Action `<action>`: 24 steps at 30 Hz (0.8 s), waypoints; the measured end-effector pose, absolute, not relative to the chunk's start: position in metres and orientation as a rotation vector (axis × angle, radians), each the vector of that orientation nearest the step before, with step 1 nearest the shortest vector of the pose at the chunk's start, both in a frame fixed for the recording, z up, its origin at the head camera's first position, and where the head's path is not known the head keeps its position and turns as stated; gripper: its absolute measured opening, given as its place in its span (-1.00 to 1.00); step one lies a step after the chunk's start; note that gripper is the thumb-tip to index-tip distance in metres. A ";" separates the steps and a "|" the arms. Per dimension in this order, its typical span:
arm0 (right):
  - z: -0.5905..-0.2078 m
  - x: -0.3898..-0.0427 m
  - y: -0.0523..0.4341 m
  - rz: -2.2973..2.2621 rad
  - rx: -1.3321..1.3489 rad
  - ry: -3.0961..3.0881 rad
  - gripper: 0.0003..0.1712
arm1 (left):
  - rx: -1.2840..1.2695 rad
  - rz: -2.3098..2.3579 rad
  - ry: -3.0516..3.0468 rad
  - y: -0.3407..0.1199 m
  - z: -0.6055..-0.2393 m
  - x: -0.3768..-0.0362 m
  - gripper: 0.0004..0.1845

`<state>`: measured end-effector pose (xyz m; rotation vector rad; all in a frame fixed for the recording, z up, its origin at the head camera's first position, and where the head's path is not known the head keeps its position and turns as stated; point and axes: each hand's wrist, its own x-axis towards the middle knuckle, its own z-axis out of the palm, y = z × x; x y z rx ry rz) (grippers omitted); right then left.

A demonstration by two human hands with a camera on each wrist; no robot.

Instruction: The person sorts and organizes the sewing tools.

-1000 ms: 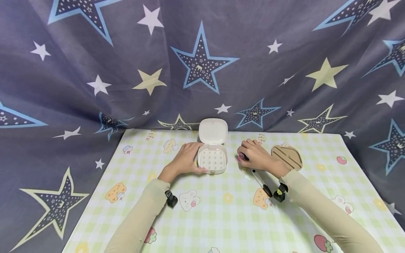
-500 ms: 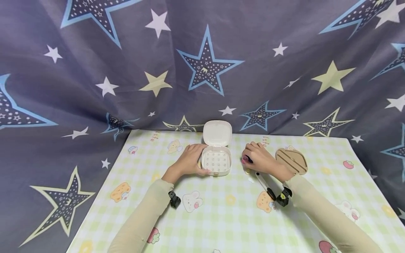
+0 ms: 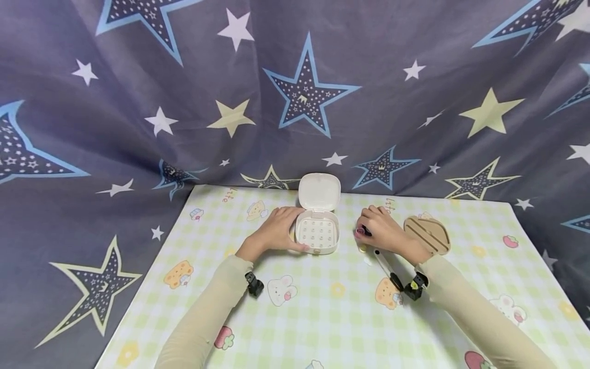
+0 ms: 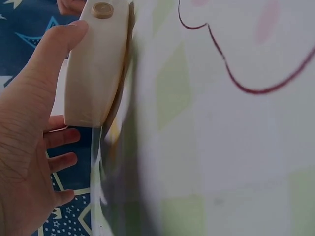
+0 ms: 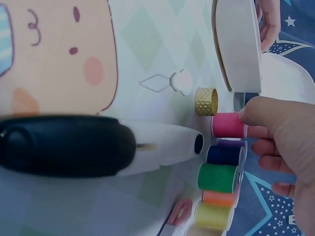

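My left hand (image 3: 275, 230) holds an open white plastic box (image 3: 317, 250) at its left side, thumb on the front wall beside the round clasp (image 4: 103, 10). The box's lid (image 3: 319, 191) stands raised behind it. Inside is a floor with rows of small pegs. To the right, my right hand (image 5: 288, 130) pinches a pink thread spool (image 5: 229, 126) between thumb and fingers. Next to it lie navy (image 5: 224, 155), green (image 5: 216, 178), orange (image 5: 219, 198) and yellow (image 5: 213, 216) spools, mostly hidden by the hand in the head view.
A gold thimble (image 5: 206, 102) and a white needle threader (image 5: 180, 82) lie near the spools. A black-and-white, pen-shaped tool (image 3: 388, 269) lies below the right hand. Behind the right wrist is a tan tray (image 3: 428, 234) with slots. The checked tabletop (image 3: 322, 328) meets a star-patterned curtain (image 3: 258, 61).
The head view has shifted slightly, so everything appears a little further right. Both hands stay at the same places, the left on the box and the right at the spools.
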<state>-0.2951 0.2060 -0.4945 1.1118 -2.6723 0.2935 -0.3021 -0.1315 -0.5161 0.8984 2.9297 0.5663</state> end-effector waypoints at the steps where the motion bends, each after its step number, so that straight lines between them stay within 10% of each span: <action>1: -0.494 -0.295 0.205 0.297 1.114 -2.670 -0.87 | 0.892 0.558 2.932 -0.133 -0.516 -0.302 0.25; 24: -0.496 -0.297 0.211 0.314 1.097 -2.644 -0.81 | 0.919 0.501 2.959 -0.127 -0.515 -0.311 0.22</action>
